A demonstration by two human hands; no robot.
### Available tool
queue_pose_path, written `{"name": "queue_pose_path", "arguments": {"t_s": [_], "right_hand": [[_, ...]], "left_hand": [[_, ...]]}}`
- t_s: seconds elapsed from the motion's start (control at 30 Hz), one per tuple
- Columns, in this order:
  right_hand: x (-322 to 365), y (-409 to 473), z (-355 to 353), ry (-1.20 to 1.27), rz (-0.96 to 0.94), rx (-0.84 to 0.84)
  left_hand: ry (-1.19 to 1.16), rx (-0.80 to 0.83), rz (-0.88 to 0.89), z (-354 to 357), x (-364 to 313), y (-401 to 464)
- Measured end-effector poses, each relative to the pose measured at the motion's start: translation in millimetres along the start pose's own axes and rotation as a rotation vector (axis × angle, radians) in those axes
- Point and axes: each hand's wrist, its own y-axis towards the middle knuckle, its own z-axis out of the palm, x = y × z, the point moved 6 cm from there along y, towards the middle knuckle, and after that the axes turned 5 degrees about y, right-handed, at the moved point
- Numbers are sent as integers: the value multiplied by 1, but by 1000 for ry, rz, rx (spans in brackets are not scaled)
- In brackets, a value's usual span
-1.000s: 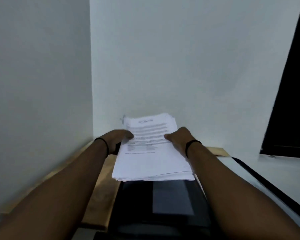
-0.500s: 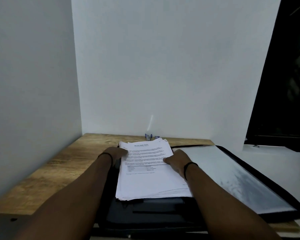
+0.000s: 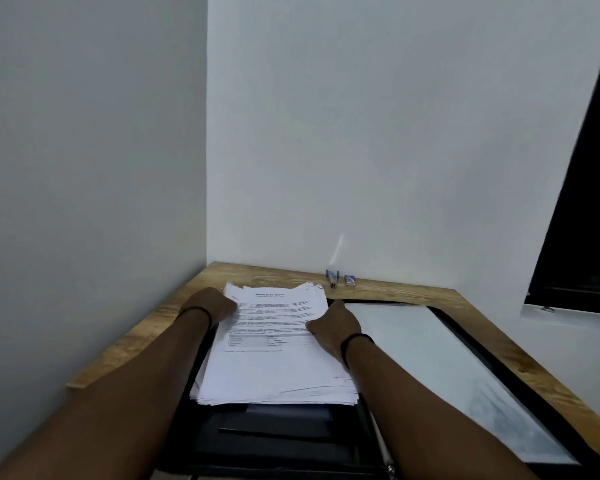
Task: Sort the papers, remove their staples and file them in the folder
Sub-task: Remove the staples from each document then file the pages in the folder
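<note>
A thick stack of printed white papers (image 3: pixel 274 355) lies on the left half of an open black folder (image 3: pixel 278 441). My left hand (image 3: pixel 210 304) holds the stack's left edge near the top, thumb on the top sheet. On the opposite edge my right hand (image 3: pixel 335 325) holds the stack, thumb on the page and fingers along the side. The folder's right half (image 3: pixel 430 358) carries a pale glossy sleeve. Fingers under the stack are hidden.
The wooden desk (image 3: pixel 395 292) fits into a corner of white walls. A small blue and metal staple remover (image 3: pixel 332 277) and a small staple box (image 3: pixel 350 279) lie at the desk's back edge. A dark window frame (image 3: pixel 582 237) is on the right.
The stack, held up in both hands a second ago, has come down onto the folder's left half. The view has shifted, showing more of the desk and folder.
</note>
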Motion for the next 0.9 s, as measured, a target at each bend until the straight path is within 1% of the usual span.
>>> {"name": "queue_pose_path", "arguments": {"t_s": [0.07,0.17,0.27,0.37,0.5,0.63,0.7,0.8,0.9], "right_hand": [[7,-4,8,-12,-28,-15],[14,-8,12,-67,-86,-49],[18,-9,9,-204,-126,-80],[16,-7,4,-299,-117,-110],[10,-2,-1,-255,-130,-154],[7,6,1,-202,-120,-163],[7,9,3,-180,-130,-174],[8,13,5,-64,-172,-200],[8,21,6,69,-134,-160]], "left_hand": [[92,-63,33,-5,7,0],[165,-247,112,-10,5,-5],[124,-414,171,-15,-3,-18],[105,-488,196,-19,-10,-23],[-26,-564,246,-28,-15,-29],[-142,-662,344,-34,-14,-38],[-240,-663,403,-35,-13,-42],[-401,-577,473,-36,-17,-43],[-482,-556,533,-45,-26,-45]]}}
